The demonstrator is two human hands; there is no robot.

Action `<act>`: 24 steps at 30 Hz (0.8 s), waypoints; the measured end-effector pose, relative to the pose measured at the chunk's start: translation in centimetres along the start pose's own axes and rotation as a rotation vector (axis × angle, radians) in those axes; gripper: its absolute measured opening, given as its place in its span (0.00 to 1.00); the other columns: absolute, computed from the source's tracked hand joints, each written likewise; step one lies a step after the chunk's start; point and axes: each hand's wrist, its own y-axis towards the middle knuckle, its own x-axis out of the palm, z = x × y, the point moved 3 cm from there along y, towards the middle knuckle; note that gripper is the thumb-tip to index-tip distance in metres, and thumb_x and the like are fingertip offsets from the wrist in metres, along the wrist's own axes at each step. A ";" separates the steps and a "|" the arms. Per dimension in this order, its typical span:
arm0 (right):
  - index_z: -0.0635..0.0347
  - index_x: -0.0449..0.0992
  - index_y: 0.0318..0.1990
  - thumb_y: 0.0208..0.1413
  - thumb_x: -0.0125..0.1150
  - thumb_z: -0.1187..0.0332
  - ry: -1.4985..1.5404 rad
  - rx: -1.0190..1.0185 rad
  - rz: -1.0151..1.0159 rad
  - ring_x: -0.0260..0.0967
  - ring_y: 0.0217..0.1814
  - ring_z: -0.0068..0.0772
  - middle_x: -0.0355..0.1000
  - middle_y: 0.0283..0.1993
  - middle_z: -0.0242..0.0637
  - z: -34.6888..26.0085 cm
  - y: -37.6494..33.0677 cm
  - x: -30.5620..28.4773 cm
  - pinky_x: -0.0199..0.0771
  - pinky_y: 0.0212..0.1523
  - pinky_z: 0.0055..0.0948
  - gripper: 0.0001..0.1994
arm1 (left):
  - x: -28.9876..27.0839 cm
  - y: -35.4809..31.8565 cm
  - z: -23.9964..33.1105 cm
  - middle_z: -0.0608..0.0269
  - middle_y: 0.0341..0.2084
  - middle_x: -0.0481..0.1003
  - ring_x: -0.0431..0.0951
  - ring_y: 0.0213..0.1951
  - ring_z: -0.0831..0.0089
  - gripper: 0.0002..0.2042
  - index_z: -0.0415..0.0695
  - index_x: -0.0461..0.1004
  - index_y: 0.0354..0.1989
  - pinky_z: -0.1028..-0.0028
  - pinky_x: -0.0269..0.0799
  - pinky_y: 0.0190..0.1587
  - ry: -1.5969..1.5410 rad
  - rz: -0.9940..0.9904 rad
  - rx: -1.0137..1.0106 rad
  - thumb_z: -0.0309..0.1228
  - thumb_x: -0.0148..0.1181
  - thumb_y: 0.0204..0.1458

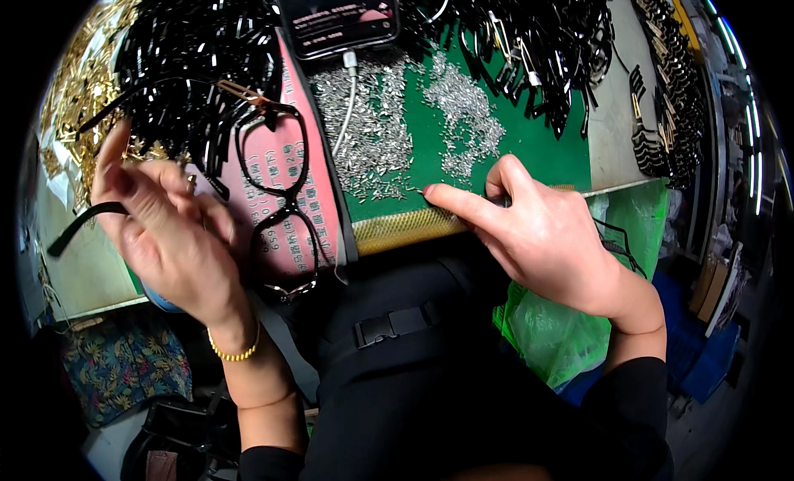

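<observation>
My left hand is closed round part of a black eyeglass frame, partly hiding what it grips. The two rims hang to its right, above a pink printed sheet. One black temple stretches left from the upper hinge, where a copper-coloured metal piece shows; a curved temple tip sticks out left of the hand. My right hand reaches over the near edge of a green mat. Its index finger is stretched out, the tip at the mat beside small silver screw-like parts; the other fingers are bent, partly hidden.
A phone with a white cable lies at the back. Piles of black temples and gold-coloured pieces fill the left. More black pieces lie behind the mat. A green plastic bag hangs below the right edge.
</observation>
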 end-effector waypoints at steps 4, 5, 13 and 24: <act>0.38 0.75 0.59 0.47 0.61 0.74 0.045 -0.016 0.039 0.72 0.27 0.31 0.63 0.34 0.37 0.3 0.0 0.6 0.71 0.18 0.29 0.28 | -1.1 -2.1 0.1 0.65 0.35 0.69 0.61 0.28 0.85 0.17 0.32 0.63 0.60 0.83 0.63 0.22 -0.122 0.032 -0.125 0.31 0.44 0.70; 0.38 0.75 0.59 0.46 0.61 0.74 0.030 -0.010 0.031 0.72 0.26 0.31 0.63 0.34 0.37 0.2 -0.1 0.3 0.71 0.18 0.29 0.28 | -1.5 -2.8 0.4 0.64 0.36 0.70 0.64 0.30 0.83 0.17 0.31 0.64 0.60 0.79 0.70 0.30 -0.076 0.088 -0.104 0.31 0.44 0.70; 0.37 0.75 0.60 0.52 0.61 0.72 0.012 0.006 0.009 0.66 0.21 0.30 0.63 0.34 0.36 0.2 0.2 0.6 0.68 0.18 0.28 0.26 | -6.6 -6.5 -1.3 0.55 0.43 0.77 0.78 0.45 0.71 0.09 0.29 0.75 0.49 0.73 0.74 0.53 0.785 -0.100 0.175 0.20 0.51 0.66; 0.36 0.66 0.69 0.50 0.60 0.73 0.120 -0.067 -0.052 0.71 0.26 0.35 0.67 0.41 0.40 -0.8 1.0 -0.4 0.71 0.20 0.31 0.35 | -5.1 -10.7 1.3 0.72 0.38 0.81 0.76 0.49 0.62 0.14 0.51 0.68 0.41 0.43 0.68 0.62 0.823 -0.517 0.631 0.31 0.70 0.52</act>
